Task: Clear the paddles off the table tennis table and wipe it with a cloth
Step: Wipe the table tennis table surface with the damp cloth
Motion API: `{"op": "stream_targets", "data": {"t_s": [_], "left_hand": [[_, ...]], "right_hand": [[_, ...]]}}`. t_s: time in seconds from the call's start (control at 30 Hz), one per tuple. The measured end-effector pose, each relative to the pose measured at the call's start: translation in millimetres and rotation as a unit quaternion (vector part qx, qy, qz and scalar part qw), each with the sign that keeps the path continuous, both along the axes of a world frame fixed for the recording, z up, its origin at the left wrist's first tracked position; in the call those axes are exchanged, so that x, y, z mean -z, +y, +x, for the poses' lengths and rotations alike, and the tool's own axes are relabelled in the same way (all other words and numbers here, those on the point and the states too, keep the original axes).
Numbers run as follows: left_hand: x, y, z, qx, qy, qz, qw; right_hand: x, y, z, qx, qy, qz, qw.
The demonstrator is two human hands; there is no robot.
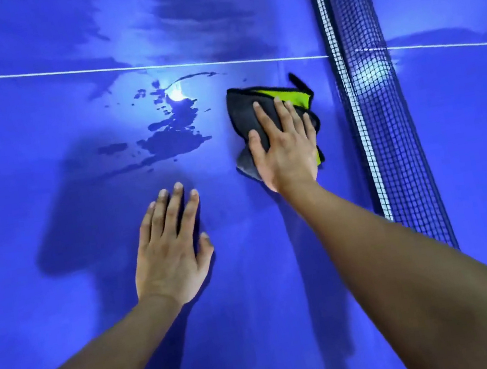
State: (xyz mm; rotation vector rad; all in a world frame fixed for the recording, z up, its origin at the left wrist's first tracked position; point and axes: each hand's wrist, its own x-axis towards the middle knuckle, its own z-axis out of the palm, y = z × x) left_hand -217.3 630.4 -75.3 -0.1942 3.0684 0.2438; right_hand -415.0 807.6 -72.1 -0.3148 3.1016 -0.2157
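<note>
The blue table tennis table fills the view. A folded cloth, dark grey with a bright green side, lies on it close to the net. My right hand presses flat on the cloth with straight, spread fingers. My left hand rests flat on the bare table surface, lower and to the left, fingers straight. A patch of wet blotches sits on the table just left of the cloth. No paddles are in view.
The net with its white top band runs from the top edge down the right side, right of the cloth. A white centre line crosses the table beyond the hands. A lamp's glare shines on the wet patch.
</note>
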Motion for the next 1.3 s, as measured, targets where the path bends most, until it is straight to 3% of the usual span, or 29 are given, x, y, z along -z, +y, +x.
{"op": "stream_targets", "data": {"t_s": [0.37, 0.57, 0.73, 1.03, 1.2, 1.3], "left_hand": [[-2.9, -1.2, -3.0, 0.002, -0.013, 0.007, 1.0], [-3.0, -2.1, -0.5, 0.003, 0.0, 0.012, 1.0], [-3.2, -1.7, -0.5, 0.011, 0.012, 0.015, 1.0], [-16.8, -8.9, 21.9, 0.002, 0.063, 0.106, 0.992], [-12.0, 16.6, 144.2, 0.022, 0.046, 0.087, 0.995], [-11.9, 38.1, 241.4, -0.019, 0.032, 0.081, 0.996]], "right_hand": [[-3.8, -43.2, -99.3, 0.016, 0.005, -0.002, 1.0], [-5.7, -45.9, -91.3, -0.002, 0.004, -0.014, 1.0], [-7.0, -57.6, -22.6, -0.082, 0.012, 0.001, 0.997], [-6.2, -24.9, 150.5, -0.114, 0.014, 0.012, 0.993], [-9.6, 5.8, 260.6, -0.124, -0.005, 0.011, 0.992], [-12.1, 22.7, 330.1, -0.129, -0.018, 0.01, 0.991]]}}
